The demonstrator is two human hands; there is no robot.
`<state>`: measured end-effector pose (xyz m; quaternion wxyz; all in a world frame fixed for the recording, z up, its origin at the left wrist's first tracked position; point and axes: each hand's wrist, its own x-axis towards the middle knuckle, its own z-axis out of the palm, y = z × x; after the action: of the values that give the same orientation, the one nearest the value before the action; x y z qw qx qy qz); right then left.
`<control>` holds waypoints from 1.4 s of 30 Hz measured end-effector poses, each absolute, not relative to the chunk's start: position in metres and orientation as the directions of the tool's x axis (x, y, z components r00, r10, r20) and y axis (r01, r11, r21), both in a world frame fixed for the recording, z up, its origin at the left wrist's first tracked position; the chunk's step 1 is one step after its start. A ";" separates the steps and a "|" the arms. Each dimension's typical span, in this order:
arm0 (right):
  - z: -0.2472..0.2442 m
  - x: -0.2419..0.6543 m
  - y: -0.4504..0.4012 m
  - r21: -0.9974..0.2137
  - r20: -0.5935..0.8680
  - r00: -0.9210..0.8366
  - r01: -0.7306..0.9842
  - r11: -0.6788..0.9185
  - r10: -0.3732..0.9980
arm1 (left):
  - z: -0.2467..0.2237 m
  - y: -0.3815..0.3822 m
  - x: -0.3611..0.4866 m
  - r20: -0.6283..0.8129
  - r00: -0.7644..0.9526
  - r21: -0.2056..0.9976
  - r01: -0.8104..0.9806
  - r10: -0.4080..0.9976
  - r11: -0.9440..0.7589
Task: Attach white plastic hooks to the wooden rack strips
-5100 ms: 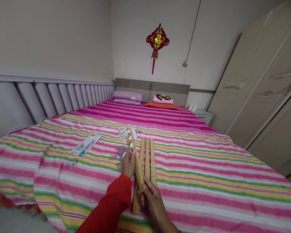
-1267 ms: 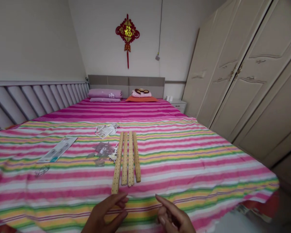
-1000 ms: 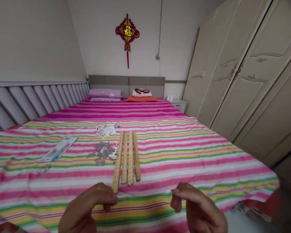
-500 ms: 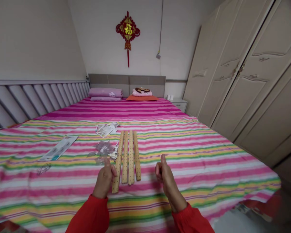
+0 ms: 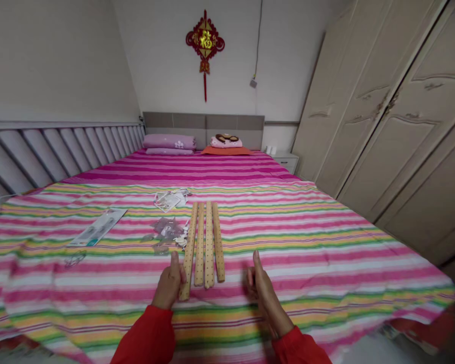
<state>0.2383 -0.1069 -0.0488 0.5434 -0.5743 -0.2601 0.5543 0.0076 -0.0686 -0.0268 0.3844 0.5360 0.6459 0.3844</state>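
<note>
Left hand [image 5: 170, 283] and right hand [image 5: 264, 290], narrowly curled, have released one of four wooden strips [image 5: 209, 243].

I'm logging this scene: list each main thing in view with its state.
Left hand: thumb up, fingers curled
Right hand: thumb up, fingers curled
Four long tan wooden strips: lying side by side
Clear plastic bags: piled, sealing unclear
White rectangular package: lying flat, sealing unclear
Multicoloured striped cloth: spread, wrinkled
Purple floral bedding: folded
Cream panelled wardrobe doors: look shut
White bedside drawer: looks shut
</note>
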 end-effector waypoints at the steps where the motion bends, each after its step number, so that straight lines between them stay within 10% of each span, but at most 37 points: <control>1: -0.051 0.238 -0.106 -0.914 -0.352 0.245 -0.297 -0.276 0.903 | -0.029 -0.068 0.007 -0.093 -0.129 0.907 0.397 0.987 0.137; 8: -0.072 0.232 -0.103 -0.939 -0.310 0.182 -0.212 -0.270 0.933 | -0.046 -0.039 -0.009 0.157 -0.099 0.867 0.490 0.983 -0.089; 14: -0.082 0.225 -0.109 -0.975 -0.201 0.132 -0.119 -0.186 0.971 | -0.065 0.018 -0.036 0.545 0.059 0.565 0.712 0.837 -0.418; 24: -0.094 0.213 -0.104 -0.989 -0.151 0.188 -0.033 -0.147 0.971 | -0.061 0.040 -0.045 0.431 0.213 0.305 0.880 0.877 -0.364; 42: -0.105 0.205 -0.096 -0.952 -0.294 0.121 -0.129 -0.278 0.948 | -0.050 0.044 -0.041 0.315 0.196 0.190 0.946 0.929 -0.264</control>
<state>0.2047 -0.0956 -0.1052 0.4825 -0.5726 -0.3577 0.5580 -0.0406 0.0439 -0.0503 -0.0229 0.7729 0.6064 0.1856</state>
